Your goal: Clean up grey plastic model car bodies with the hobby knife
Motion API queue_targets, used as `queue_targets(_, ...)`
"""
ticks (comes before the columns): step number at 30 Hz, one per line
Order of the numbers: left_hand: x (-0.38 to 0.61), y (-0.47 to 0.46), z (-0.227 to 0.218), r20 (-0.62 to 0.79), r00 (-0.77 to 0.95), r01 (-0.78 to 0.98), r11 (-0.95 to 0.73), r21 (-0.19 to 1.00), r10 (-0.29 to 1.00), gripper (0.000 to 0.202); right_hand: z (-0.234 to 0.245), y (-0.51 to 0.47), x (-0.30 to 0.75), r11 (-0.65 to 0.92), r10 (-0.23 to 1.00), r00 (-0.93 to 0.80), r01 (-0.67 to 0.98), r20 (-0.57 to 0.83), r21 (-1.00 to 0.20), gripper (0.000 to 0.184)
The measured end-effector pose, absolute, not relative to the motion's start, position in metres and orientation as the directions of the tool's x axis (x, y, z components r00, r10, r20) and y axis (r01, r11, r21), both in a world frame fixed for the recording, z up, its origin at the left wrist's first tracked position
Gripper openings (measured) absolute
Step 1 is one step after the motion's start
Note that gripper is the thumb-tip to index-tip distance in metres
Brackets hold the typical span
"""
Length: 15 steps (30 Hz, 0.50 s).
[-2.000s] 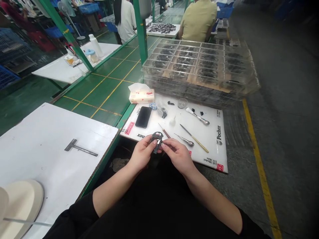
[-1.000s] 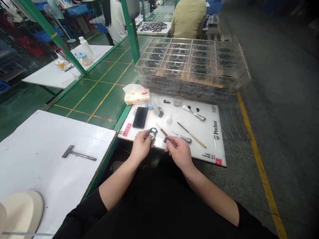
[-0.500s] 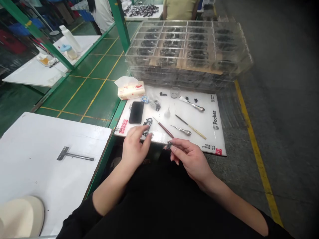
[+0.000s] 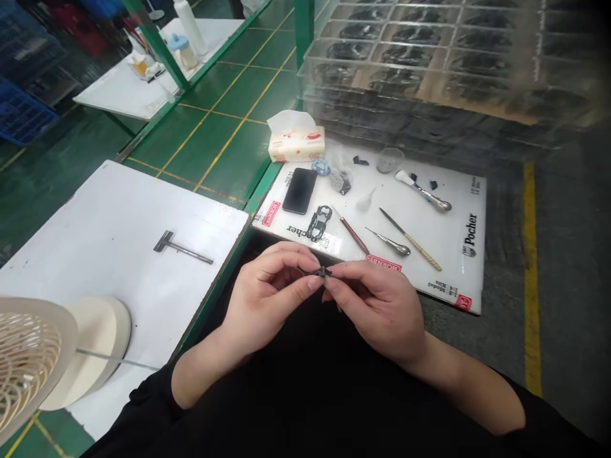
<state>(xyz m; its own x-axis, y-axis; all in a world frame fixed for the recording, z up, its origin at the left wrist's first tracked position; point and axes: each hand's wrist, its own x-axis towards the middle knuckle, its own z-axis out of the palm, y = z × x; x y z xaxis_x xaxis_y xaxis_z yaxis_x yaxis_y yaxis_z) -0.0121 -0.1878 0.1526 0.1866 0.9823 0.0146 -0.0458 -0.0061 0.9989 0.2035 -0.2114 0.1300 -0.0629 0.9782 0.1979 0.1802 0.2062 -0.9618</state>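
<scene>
Between the fingertips of both hands is a small dark part (image 4: 323, 272), mostly covered, so its kind does not show. My left hand (image 4: 267, 299) pinches it from the left, thumb below and fingers above. From the other side my right hand (image 4: 377, 305) grips it between thumb and forefinger. Just beyond lies a dark car-shaped frame (image 4: 319, 221) on the white board (image 4: 344, 191). To its right rest a red-handled pointed tool (image 4: 354, 234), a silver-handled pick (image 4: 389, 242) and a thin file with a yellowish grip (image 4: 413, 242).
A black phone (image 4: 299, 191) and a tissue box (image 4: 296, 143) are at the board's left. Behind it rise stacked clear trays (image 4: 429, 83) with dark parts. On the left table (image 4: 119, 254) are a T-shaped tool (image 4: 184, 248) and a cream fan (image 4: 28, 356).
My left hand has come away from the car-shaped frame to the small dark part, which both hands now hold. The frame lies freely on the board. The camera view has shifted.
</scene>
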Motion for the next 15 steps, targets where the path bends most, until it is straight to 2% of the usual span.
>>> queue_targets(3,-0.02,-0.195,0.153,0.006,0.169,-0.005,-0.006,1.0,0.986,0.007,0.13,-0.207,0.202,0.225,0.972,-0.115,0.184,0.206,-0.957,0.004)
queue_targets(8,-0.029,-0.202,0.149,0.162,0.121,0.187,-0.183,0.965,0.979,0.005,0.132,-0.202,0.198,0.267,0.948,-0.187,0.039,0.256,-0.963,0.019)
queue_targets(12,-0.031,-0.202,0.143,0.256,0.184,0.234,-0.295,0.926,0.949,0.01,0.131,-0.205,0.194,0.385,0.918,-0.161,0.126,0.364,-0.914,0.013)
queue_targets(15,-0.033,-0.2,0.124,0.257,0.195,0.263,-0.303,0.916,0.946,0.008,0.125,-0.205,0.207,0.423,0.903,-0.169,0.186,0.395,-0.887,0.015)
